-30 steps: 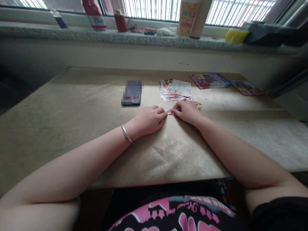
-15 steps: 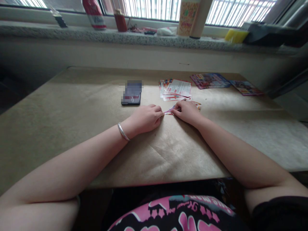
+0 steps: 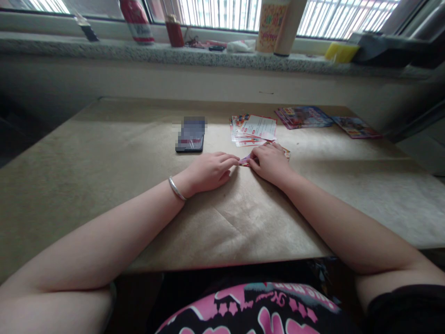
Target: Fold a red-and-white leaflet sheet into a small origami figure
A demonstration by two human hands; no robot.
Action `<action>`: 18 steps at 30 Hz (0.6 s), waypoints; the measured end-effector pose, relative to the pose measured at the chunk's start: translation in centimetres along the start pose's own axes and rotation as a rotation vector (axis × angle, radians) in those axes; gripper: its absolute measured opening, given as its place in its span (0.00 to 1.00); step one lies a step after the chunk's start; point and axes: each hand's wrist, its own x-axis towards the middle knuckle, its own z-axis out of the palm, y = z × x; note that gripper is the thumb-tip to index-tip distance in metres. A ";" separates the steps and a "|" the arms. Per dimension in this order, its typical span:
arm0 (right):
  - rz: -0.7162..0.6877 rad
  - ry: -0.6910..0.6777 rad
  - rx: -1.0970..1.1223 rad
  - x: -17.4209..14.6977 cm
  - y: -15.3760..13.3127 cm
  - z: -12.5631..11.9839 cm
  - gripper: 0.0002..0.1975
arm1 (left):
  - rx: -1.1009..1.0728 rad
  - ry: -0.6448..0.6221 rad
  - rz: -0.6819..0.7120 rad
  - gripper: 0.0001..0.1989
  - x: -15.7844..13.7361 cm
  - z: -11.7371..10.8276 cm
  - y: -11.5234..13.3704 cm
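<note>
On the table, a small colourful paper card point(image 3: 244, 162) lies mostly under my right hand point(image 3: 273, 162), its left corner and a patterned right edge point(image 3: 287, 154) showing. My right hand bends over the card, thumb and fingers closed on it near the left end. My left hand point(image 3: 214, 171) rests flat beside it with fingers stretched out; the index fingertip touches or nearly touches the card's left corner, and the thumb sits apart below. Just beyond the hands is a loose pile of white and red printed cards point(image 3: 255, 127).
A dark phone point(image 3: 190, 135), partly pixelated, lies left of the pile. Colourful printed packs point(image 3: 304, 117) and another pack point(image 3: 358, 127) are at the back right. Along the granite windowsill point(image 3: 208, 55) stand a red bottle point(image 3: 137, 21), a patterned cup point(image 3: 273, 28) and a yellow object point(image 3: 341, 53).
My left fingers have loosened from a pinch at the card's left corner and straightened out. My right hand has shifted slightly and stays over the card.
</note>
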 end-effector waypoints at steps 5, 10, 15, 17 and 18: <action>-0.022 -0.009 0.012 0.0 -0.4 -0.1 0.15 | 0.011 -0.016 0.026 0.16 0.2 0.3 0.2; 0.044 -0.065 0.126 0.6 -0.2 0.2 0.12 | 0.006 -0.013 0.003 0.17 0.2 0.5 0.2; 0.117 -0.082 0.198 1.1 0.1 0.4 0.11 | 0.023 -0.023 -0.045 0.17 0.3 0.6 0.4; 0.122 -0.076 0.203 1.1 0.1 0.4 0.11 | 0.032 -0.023 -0.054 0.18 0.3 0.6 0.6; 0.123 -0.072 0.206 1.1 0.1 0.4 0.11 | 0.038 -0.024 -0.055 0.18 0.4 0.6 0.6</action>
